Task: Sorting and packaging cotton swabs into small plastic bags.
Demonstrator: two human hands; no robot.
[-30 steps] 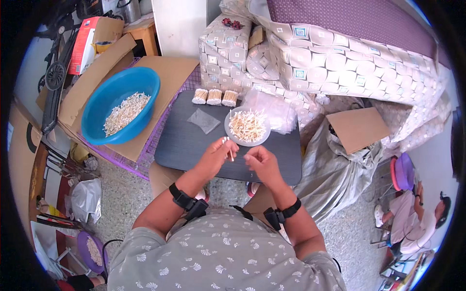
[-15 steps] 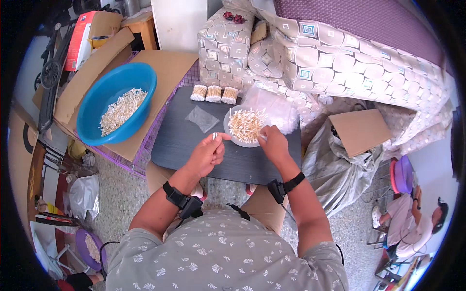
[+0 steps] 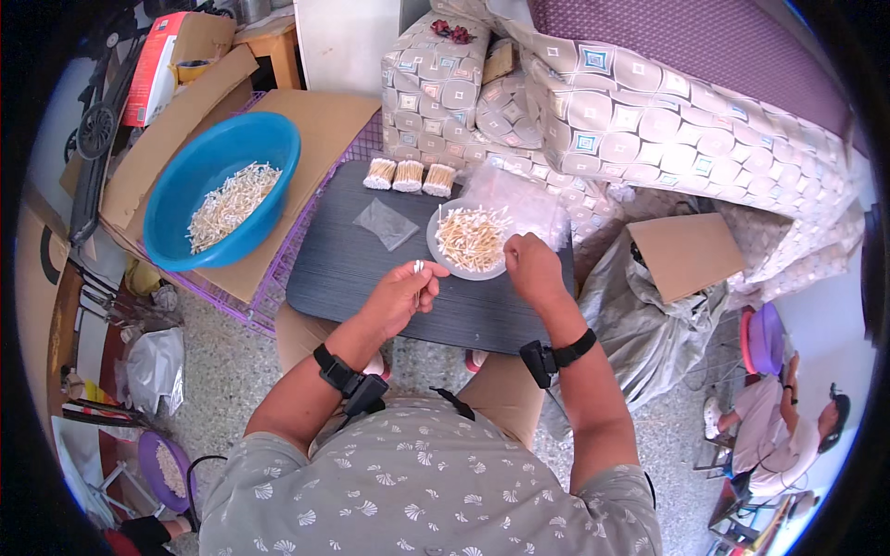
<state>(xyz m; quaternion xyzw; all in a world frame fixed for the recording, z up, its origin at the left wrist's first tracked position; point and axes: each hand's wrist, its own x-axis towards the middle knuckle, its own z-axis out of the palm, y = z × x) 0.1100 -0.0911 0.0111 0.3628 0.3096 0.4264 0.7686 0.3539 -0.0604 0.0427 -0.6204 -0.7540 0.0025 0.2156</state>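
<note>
My left hand (image 3: 404, 295) is closed around a few cotton swabs (image 3: 418, 267), their white tips poking up above the fingers. It hovers over the dark table (image 3: 348, 287), left of a pale round bowl (image 3: 434, 262) heaped with loose cotton swabs (image 3: 471, 238). At the bowl's right edge is my right hand (image 3: 535, 269), its fingers bent together; whether a swab is between them is hidden. Three packed bundles of cotton swabs (image 3: 408, 176) stand in a row at the table's far edge. A small clear plastic bag (image 3: 387, 224) lies flat in front of them.
A large blue basin (image 3: 158, 218) of loose swabs rests on cardboard (image 3: 338, 116) at the left. Clear plastic bags (image 3: 528, 208) are piled right of the bowl. A grey sack (image 3: 630, 324) with a cardboard piece stands on the right. Another person (image 3: 779, 426) sits farther right.
My left hand has shifted slightly right, and more swab tips show in it. My right hand has moved a little right, from over the bowl to its edge.
</note>
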